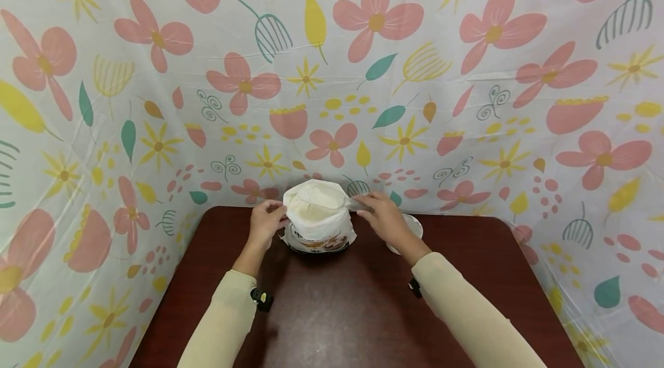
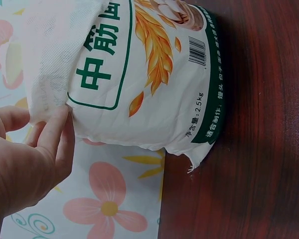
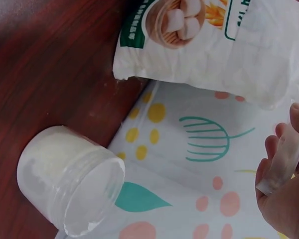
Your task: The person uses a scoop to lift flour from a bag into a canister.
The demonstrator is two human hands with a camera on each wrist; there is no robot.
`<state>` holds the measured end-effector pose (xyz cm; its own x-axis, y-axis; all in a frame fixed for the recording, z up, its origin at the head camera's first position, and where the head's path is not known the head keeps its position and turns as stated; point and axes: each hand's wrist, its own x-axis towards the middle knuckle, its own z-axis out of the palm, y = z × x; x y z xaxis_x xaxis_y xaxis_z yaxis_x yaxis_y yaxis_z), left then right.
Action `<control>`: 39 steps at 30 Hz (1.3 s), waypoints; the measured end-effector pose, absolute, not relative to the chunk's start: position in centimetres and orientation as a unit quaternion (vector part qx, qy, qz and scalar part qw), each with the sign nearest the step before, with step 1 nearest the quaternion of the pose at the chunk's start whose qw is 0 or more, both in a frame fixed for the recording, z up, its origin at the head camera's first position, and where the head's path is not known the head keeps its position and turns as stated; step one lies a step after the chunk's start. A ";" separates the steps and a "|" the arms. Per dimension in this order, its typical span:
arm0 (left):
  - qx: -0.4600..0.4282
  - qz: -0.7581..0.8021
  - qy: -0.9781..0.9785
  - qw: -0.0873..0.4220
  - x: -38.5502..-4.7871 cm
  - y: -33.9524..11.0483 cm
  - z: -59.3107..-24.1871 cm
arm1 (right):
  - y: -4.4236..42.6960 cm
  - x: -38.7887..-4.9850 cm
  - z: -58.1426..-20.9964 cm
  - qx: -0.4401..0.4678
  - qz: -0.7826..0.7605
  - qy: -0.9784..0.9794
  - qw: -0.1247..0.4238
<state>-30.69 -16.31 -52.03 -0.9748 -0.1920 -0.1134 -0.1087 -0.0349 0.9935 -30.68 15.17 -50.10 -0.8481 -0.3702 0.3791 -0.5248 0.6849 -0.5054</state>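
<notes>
An open flour bag (image 1: 316,235), white with a folded-down rim, stands near the back of the table with white flour (image 1: 306,209) inside. My left hand (image 1: 266,222) pinches its rim from the left; the left wrist view shows thumb and fingers (image 2: 57,134) on the white cloth edge. From the right, my right hand (image 1: 386,219) grips the translucent handle of a scoop (image 3: 284,159). The scoop's far end reaches over the bag's mouth, where its outline blends with the flour. Behind the right wrist stands a clear jar (image 3: 74,179), its mouth uncovered, with white stuff inside.
The dark red-brown table (image 1: 332,310) extends toward me from the bag. A white floral cloth (image 1: 332,97) hangs close behind the table's back edge and along both sides. Both forearms cross the table from the front.
</notes>
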 end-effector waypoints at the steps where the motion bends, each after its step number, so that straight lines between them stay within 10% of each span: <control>1: 0.109 -0.711 -0.695 0.030 -30.7 -16.3 -52.0 | 15.3 -30.7 -50.0 0.245 0.312 -0.910 0.123; 25: 0.104 -0.711 -0.695 0.027 -30.6 -16.2 -51.9 | 21.2 -29.7 -46.8 0.202 0.302 -0.929 0.062; 39: 0.103 -0.708 -0.699 0.027 -30.6 -16.3 -51.9 | 25.3 -27.9 -47.3 0.224 0.272 -0.923 0.154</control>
<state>-30.60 -16.32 -51.93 -0.9773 -0.1822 -0.1081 -0.1057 -0.0227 0.9941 -27.87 25.31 -47.25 -0.8524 -0.3299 0.4057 -0.4973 0.7514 -0.4337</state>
